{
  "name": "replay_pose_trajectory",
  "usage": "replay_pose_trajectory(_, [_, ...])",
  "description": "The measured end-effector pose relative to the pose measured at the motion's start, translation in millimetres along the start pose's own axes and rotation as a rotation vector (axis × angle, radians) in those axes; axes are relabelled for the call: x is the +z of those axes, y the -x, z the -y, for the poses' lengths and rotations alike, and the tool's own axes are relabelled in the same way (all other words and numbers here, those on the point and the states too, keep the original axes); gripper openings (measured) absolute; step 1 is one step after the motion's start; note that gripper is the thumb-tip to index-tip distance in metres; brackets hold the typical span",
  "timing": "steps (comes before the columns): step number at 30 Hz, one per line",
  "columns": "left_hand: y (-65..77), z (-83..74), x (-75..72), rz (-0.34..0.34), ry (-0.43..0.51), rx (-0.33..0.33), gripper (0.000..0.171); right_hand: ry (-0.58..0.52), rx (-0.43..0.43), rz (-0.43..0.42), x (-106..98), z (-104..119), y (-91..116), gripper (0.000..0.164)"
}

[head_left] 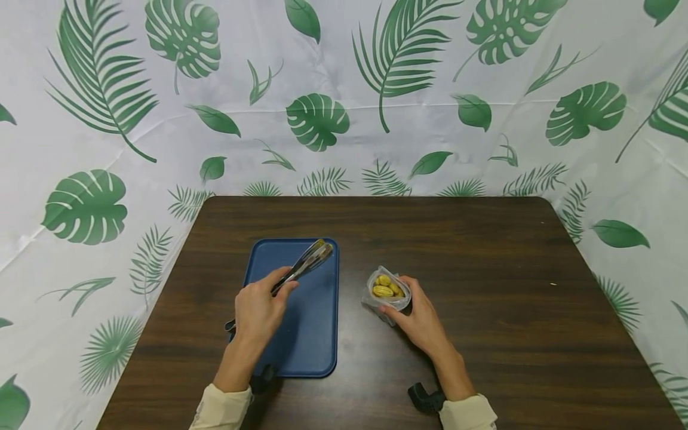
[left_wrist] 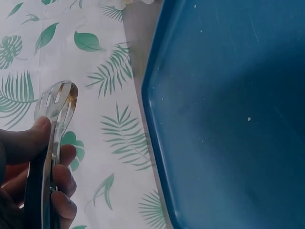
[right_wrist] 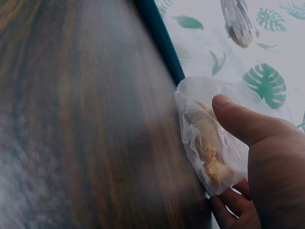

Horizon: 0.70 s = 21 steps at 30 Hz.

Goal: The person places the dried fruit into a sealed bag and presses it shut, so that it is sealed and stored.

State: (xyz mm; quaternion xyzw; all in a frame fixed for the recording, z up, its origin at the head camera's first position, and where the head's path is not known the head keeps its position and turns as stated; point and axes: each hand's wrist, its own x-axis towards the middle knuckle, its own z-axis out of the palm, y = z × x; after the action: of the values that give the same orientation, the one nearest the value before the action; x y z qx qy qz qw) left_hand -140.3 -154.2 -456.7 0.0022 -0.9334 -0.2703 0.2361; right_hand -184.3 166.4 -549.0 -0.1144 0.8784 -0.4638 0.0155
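My left hand point(head_left: 259, 307) grips metal tongs point(head_left: 309, 261) with slotted heads and dark handles, held over the blue tray point(head_left: 290, 352). The heads point away toward the tray's far right corner. A brownish patch shows at the tongs' tip in the left wrist view. To the right of the tray, my right hand point(head_left: 424, 319) holds a clear plastic bag point(head_left: 371, 301) with its mouth open upward. Several yellow, oval food pieces point(head_left: 383, 291) lie inside it. In the right wrist view the thumb point(right_wrist: 238, 117) presses the bag's side, with fingers beneath.
Small pale crumbs point(left_wrist: 249, 119) dot the tray in the left wrist view. The dark wooden table point(head_left: 484, 257) carries a small pale scrap point(head_left: 553, 284) on the right. A leaf-patterned cloth point(head_left: 344, 71) hangs behind and to the sides.
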Motion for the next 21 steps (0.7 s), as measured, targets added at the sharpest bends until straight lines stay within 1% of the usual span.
replay_pose_trajectory(5, [-0.1, -4.1, 4.1, 0.015, 0.005, 0.035, 0.031, 0.003, -0.009, -0.005, 0, -2, 0, 0.080])
replay_pose_trajectory(13, [2.0, -10.7, 7.8, 0.043, 0.005, 0.057, 0.031, 0.018, -0.021, -0.009, 0, -2, 0, 0.079])
replay_pose_trajectory(21, [3.2, -16.9, 11.5, 0.061, 0.026, 0.099, 0.031, 0.022, -0.031, -0.013, -1, -1, 0, 0.078])
